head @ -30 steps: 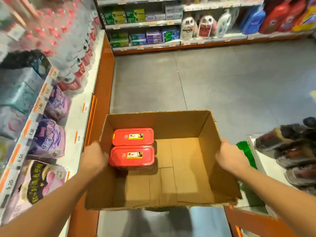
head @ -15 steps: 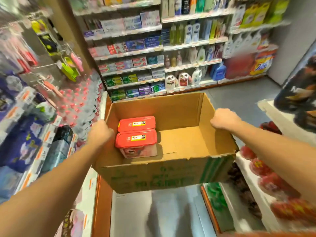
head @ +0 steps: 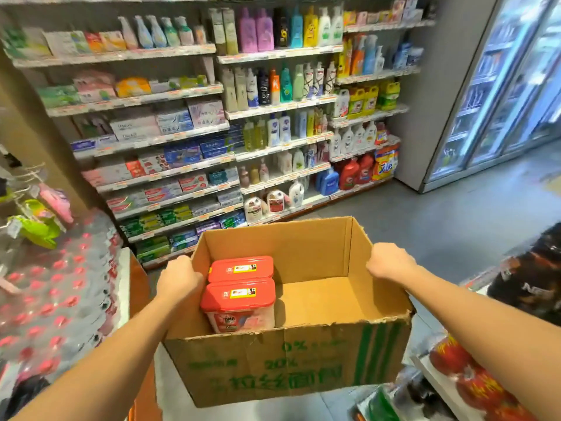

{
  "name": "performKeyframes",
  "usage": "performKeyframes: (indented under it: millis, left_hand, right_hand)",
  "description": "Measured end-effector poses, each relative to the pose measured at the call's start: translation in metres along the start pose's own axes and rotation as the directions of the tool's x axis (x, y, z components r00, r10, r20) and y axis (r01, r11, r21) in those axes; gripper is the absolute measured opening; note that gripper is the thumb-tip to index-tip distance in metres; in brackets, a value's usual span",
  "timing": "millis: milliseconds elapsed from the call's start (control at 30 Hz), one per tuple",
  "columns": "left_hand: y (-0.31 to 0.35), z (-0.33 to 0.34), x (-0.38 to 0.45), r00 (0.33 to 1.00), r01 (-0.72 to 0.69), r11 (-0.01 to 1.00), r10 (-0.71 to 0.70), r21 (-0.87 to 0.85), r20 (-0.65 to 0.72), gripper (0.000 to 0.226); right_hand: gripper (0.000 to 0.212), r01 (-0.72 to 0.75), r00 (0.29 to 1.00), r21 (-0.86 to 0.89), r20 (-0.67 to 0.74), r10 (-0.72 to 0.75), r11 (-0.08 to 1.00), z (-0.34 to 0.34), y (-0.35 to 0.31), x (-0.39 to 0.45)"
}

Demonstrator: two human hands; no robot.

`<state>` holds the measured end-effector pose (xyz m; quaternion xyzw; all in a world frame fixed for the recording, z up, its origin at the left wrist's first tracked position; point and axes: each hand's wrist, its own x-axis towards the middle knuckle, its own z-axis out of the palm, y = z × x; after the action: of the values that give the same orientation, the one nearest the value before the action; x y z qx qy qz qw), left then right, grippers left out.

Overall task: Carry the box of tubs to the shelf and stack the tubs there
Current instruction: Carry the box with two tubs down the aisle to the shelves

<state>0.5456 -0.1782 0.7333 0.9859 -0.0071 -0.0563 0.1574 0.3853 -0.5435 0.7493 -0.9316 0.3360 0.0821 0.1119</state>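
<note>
I hold an open brown cardboard box (head: pixel 303 369) with green print in front of me, off the floor. My left hand (head: pixel 179 279) grips its left wall and my right hand (head: pixel 390 262) grips its right wall. Inside, against the left wall, two tubs with red lids stand one behind the other: the near tub (head: pixel 238 302) shows a pale printed side, the far tub (head: pixel 241 268) shows mostly its lid. The right half of the box floor is bare. Ahead stands a wall of shelves (head: pixel 230 159) full of toiletries, toothpaste and detergent.
Shrink-wrapped water bottles with red caps (head: pixel 57 293) fill the left shelf beside an orange shelf end (head: pixel 138 287). Red and dark packs (head: pixel 473 381) lie on a low display at the right. Glass-door coolers (head: pixel 501 86) line the far right. Grey floor (head: pixel 440 220) runs between.
The box has risen and my view has tilted up from the floor to the shelf wall ahead. Both hands keep their grip on the box walls; the tubs have not shifted.
</note>
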Motion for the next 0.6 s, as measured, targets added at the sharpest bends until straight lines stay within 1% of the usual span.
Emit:
performKeyframes:
  millis: [67, 133, 200, 267, 333, 400, 500, 567, 600]
  left_hand:
    - [0.019, -0.006, 0.040, 0.998, -0.055, 0.998, 0.055, 0.007, 0.015, 0.014]
    - [0.040, -0.010, 0.079, 0.996, -0.087, 0.996, 0.087, 0.025, 0.031, 0.016]
    - [0.069, -0.012, 0.115, 0.990, -0.134, 0.991, 0.133, 0.024, 0.036, 0.020]
    - [0.101, -0.011, 0.150, 0.982, -0.184, 0.983, 0.183, 0.017, 0.038, 0.017]
    - [0.134, -0.009, 0.179, 0.974, -0.222, 0.975, 0.223, -0.019, 0.033, 0.013]
    - [0.171, -0.003, 0.209, 0.964, -0.261, 0.964, 0.263, -0.047, 0.039, 0.019]
    - [0.231, 0.007, 0.254, 0.960, -0.275, 0.960, 0.277, -0.048, 0.034, 0.021]
    - [0.270, 0.015, 0.293, 0.952, -0.300, 0.952, 0.303, -0.065, 0.036, 0.010]
    - [0.291, 0.018, 0.314, 0.948, -0.314, 0.947, 0.317, -0.071, 0.039, 0.015]
  right_hand:
    - [0.015, -0.051, 0.999, 0.017, -0.016, 0.051, 0.999, -0.004, -0.006, 0.022]
    - [0.015, -0.088, 0.996, 0.035, -0.020, 0.089, 0.995, -0.010, -0.009, 0.044]
    - [0.015, -0.125, 0.992, 0.059, -0.023, 0.127, 0.990, -0.017, -0.010, 0.070]
    - [0.015, -0.156, 0.987, 0.072, -0.031, 0.158, 0.985, -0.025, -0.009, 0.100]
    - [0.016, -0.184, 0.982, 0.083, -0.033, 0.187, 0.979, -0.032, -0.004, 0.134]
    - [0.016, -0.213, 0.975, 0.080, -0.047, 0.218, 0.974, -0.042, 0.002, 0.176]
    - [0.026, -0.240, 0.969, 0.094, -0.046, 0.245, 0.966, -0.064, 0.016, 0.239]
    - [0.031, -0.262, 0.963, 0.126, -0.029, 0.268, 0.957, -0.079, 0.028, 0.287]
    - [0.032, -0.271, 0.961, 0.144, -0.022, 0.277, 0.952, -0.089, 0.033, 0.310]
